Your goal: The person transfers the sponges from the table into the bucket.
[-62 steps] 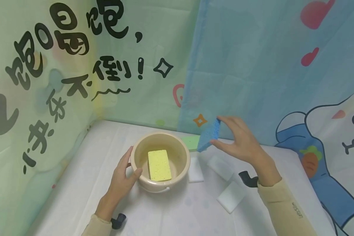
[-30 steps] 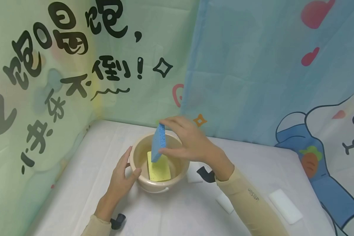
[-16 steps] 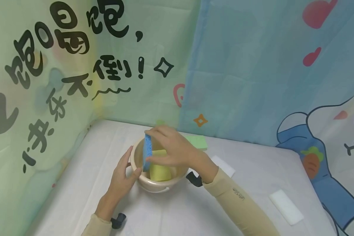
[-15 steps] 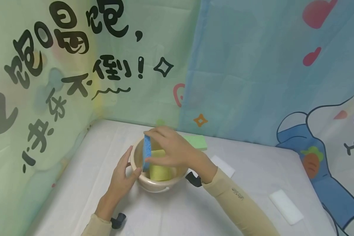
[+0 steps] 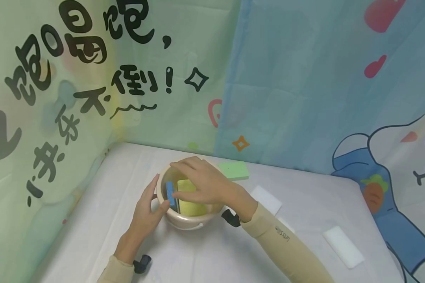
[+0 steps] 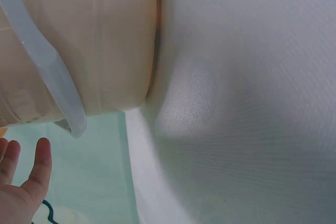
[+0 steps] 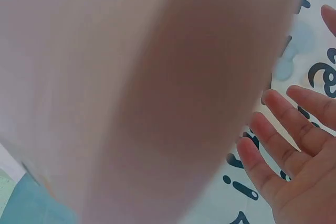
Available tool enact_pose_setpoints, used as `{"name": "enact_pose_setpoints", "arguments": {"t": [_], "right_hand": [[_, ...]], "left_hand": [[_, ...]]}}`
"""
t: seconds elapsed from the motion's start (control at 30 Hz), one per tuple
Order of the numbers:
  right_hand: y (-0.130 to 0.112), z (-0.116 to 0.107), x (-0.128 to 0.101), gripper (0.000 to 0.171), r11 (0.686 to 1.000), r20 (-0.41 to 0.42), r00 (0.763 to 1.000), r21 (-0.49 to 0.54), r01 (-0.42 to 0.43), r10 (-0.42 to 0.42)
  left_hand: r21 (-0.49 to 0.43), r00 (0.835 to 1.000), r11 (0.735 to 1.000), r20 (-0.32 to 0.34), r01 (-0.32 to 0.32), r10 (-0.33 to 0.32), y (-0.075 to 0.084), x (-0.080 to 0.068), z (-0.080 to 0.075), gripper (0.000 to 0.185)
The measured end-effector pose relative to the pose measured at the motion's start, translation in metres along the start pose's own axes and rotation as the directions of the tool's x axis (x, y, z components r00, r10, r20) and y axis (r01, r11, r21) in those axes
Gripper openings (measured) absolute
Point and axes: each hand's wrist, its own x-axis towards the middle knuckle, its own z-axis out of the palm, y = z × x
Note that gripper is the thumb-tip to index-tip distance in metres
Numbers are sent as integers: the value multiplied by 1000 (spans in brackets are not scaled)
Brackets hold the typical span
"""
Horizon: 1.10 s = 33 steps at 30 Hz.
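Note:
A cream bucket (image 5: 184,223) with a white bail handle (image 6: 58,77) stands on the white cloth. My left hand (image 5: 143,214) steadies its left side, thumb over the rim and fingers spread along the outside. Inside the bucket lie a yellow sponge (image 5: 191,209) and, deeper at the left, a blue sponge (image 5: 169,192) on its edge. My right hand (image 5: 207,182) hovers over the bucket mouth with spread fingers, its thumb close to the blue sponge. In the right wrist view the fingers (image 7: 278,124) are apart with nothing between them. The right hand partly covers the yellow sponge.
A green sponge (image 5: 237,170) lies behind the bucket at the right. White sponge-like blocks (image 5: 343,247) lie on the cloth to the right, one partly under my right forearm. Printed fabric walls (image 5: 287,98) close off the back and left.
My right hand carried the blue sponge leftward from the right into the bucket and let it go; it now sits lower inside. My left hand has stayed at the bucket.

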Motion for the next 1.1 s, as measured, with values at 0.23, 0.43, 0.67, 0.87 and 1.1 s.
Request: {"name": "enact_pose_setpoints", "arguments": {"t": [0.23, 0.43, 0.67, 0.87, 1.1], "right_hand": [[1, -2, -4, 68, 1000, -6, 1000, 6, -10, 10], [4, -2, -9, 65, 999, -5, 999, 16, -34, 34], [8, -4, -17, 64, 998, -7, 998, 14, -68, 68], [16, -10, -31, 61, 994, -17, 994, 27, -106, 106], [23, -21, -55, 61, 978, -39, 979, 60, -199, 201]], "left_hand": [[17, 1000, 1000, -10, 2, -2, 2, 1, 0, 76], [18, 1000, 1000, -15, -3, 3, 2, 0, 1, 76], [26, 999, 999, -24, 23, -22, 3, 1, 2, 76], [31, 999, 999, -29, 36, -35, 3, 1, 3, 75], [28, 999, 999, -38, 33, -32, 5, 0, 3, 75]]}}
